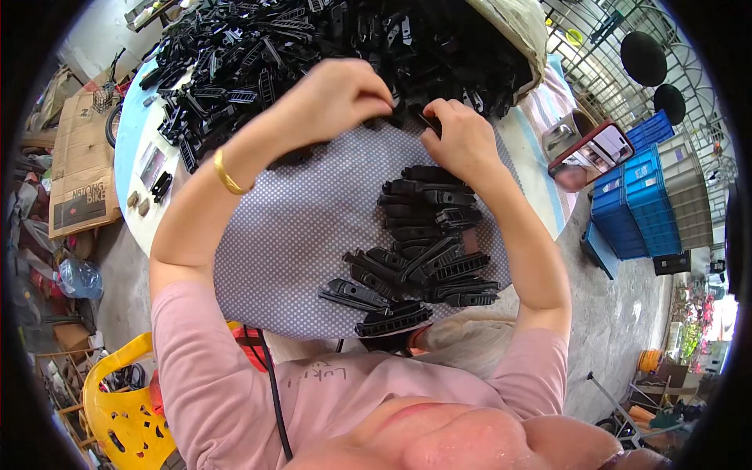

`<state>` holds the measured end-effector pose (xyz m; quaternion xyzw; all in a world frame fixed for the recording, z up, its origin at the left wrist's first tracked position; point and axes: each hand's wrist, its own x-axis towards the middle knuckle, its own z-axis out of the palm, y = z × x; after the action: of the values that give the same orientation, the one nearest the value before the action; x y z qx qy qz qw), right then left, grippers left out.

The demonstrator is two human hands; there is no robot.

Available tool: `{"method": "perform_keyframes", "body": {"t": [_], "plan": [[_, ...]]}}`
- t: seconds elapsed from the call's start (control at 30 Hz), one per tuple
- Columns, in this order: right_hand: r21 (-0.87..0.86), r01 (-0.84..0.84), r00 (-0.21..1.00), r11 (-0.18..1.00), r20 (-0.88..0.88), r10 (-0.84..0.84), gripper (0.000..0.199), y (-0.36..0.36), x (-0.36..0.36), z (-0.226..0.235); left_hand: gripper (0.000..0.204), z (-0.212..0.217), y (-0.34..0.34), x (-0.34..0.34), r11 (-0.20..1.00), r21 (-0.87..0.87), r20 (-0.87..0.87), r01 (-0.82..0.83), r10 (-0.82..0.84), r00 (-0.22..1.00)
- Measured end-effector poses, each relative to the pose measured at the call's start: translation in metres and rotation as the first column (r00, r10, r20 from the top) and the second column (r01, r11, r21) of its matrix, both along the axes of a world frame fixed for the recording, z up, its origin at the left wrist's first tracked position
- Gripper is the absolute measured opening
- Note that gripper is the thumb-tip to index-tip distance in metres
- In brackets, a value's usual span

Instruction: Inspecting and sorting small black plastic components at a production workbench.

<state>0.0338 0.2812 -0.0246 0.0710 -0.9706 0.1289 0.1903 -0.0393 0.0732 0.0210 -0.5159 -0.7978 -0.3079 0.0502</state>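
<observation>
A large heap of black plastic parts [235, 59], long and narrow with ladder-like slots, covers the far side of the round table. My left hand [345, 98], with a gold bangle [227, 172] at its wrist, reaches to the heap's near edge. Its fingers are pinched together, and what they hold, if anything, cannot be made out. Beside it my right hand [464, 141] grips a dark plastic part [428, 123], mostly covered by the fingers. Nearer to me, a smaller stack of similar black parts [427, 235] lies in rough rows on the patterned cloth [290, 243].
An open sack [521, 31] edges the heap at the far right. At the table's right side is a phone [594, 155]. Blue crates [638, 204] stand beyond it. A yellow chair [125, 399] is at my lower left, and a cardboard box [82, 157] stands left of the table.
</observation>
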Motion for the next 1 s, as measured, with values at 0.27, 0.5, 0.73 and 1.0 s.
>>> {"method": "perform_keyframes", "body": {"t": [0.27,0.5,0.73,1.0], "plan": [[-0.014,-0.067,0.988,0.998,0.14,0.068,0.03,-0.009,0.01,0.009,0.013,-0.025,-0.002,-0.004,0.947,-0.239,-0.505,-0.215,0.068,0.86],[0.031,-0.109,0.984,0.994,0.143,0.104,0.028,-0.011,0.016,0.011,0.005,-0.035,0.007,-0.003,0.925,-0.212,-0.69,-0.316,0.087,0.719],[-0.395,-0.057,0.975,0.917,-0.219,-0.033,0.025,0.004,0.008,0.023,0.014,-0.021,0.014,0.005,0.997,0.036,-0.446,-0.061,0.071,0.892],[-0.885,-0.253,0.933,0.391,-0.117,0.339,0.025,-0.004,0.015,0.033,0.022,-0.02,0.02,0.016,0.959,0.23,0.419,-0.163,0.054,0.907]]}}
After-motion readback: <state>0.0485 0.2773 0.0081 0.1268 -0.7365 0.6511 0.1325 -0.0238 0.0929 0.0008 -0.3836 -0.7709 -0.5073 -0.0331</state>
